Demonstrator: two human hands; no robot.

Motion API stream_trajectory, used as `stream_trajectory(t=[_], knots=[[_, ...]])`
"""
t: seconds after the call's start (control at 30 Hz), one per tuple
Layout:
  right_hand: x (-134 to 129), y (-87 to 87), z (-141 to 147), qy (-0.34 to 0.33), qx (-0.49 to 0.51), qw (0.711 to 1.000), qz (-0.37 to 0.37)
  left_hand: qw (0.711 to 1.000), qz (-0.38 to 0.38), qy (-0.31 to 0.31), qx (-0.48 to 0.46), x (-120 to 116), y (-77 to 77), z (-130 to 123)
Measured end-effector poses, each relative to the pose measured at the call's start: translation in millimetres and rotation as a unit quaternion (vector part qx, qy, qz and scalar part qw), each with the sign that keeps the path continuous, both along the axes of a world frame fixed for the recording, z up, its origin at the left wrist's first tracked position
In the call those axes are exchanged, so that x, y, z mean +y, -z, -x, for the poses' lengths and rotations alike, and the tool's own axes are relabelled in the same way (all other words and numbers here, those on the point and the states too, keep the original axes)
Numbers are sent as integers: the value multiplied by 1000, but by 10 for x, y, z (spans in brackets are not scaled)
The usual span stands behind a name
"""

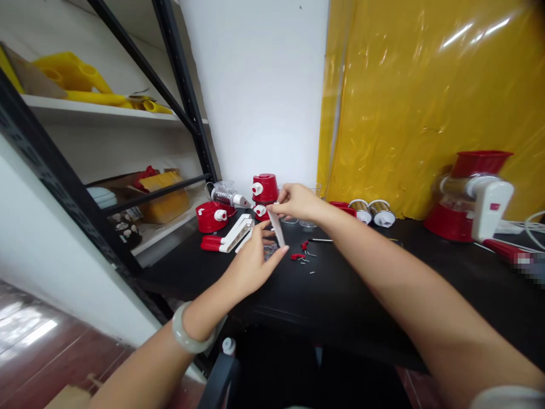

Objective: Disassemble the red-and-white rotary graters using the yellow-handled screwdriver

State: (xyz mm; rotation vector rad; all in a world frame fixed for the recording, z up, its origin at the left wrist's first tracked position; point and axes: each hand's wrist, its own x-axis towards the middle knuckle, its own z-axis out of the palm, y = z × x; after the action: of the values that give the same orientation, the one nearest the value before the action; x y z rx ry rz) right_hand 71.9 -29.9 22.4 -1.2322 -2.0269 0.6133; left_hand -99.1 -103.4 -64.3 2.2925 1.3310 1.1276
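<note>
A narrow white plastic piece (277, 228) is held up over the black tabletop (272, 298), tilted, between the person's two hands. The right hand (300, 203) pinches its upper end between thumb and fingers. The left hand (254, 255) has its lower end, thumb against the near side, fingers curled behind; how firmly it grips, I can't tell from here. A pale, smooth bangle (186, 334) circles the left wrist.

Just to the right of the piece, small red plastic parts (297, 257) and tiny silvery metal pins (312, 272) lie scattered on the black surface, near a thin metal rod (320, 240) partly hidden by the right forearm. On the other side, beside the left hand, rest white crank arms with red grips (232, 236). Behind them sits a round red plastic base with a white knob (209, 218).

Farther right, two metal grating drums with white ends (371, 212) stand side by side before a glossy yellow plastic sheet (430, 108); well apart stands a red-and-white crank grinder (489, 196).
</note>
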Motion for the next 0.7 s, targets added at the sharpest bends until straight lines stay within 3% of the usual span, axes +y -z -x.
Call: stream_trajectory(t=[0.07,0.13,0.2,0.27,0.47,0.7], knots=[[168,112,305,-5,-4,1000,13,999,12,-29,-21,138,74,87],[332,234,518,-2,-13,1000,11,994,73,-72,-41,293,101,252],[485,361,651,3,-27,1000,-2,983,155,-79,-56,419,80,450],[624,486,738,2,-50,999,-11,979,178,-92,-43,494,38,630],[905,776,969,-7,-128,992,-12,975,121,-155,107,483,-20,857],[894,884,1116,11,-182,983,-17,954,18,-235,183,271,-164,819]])
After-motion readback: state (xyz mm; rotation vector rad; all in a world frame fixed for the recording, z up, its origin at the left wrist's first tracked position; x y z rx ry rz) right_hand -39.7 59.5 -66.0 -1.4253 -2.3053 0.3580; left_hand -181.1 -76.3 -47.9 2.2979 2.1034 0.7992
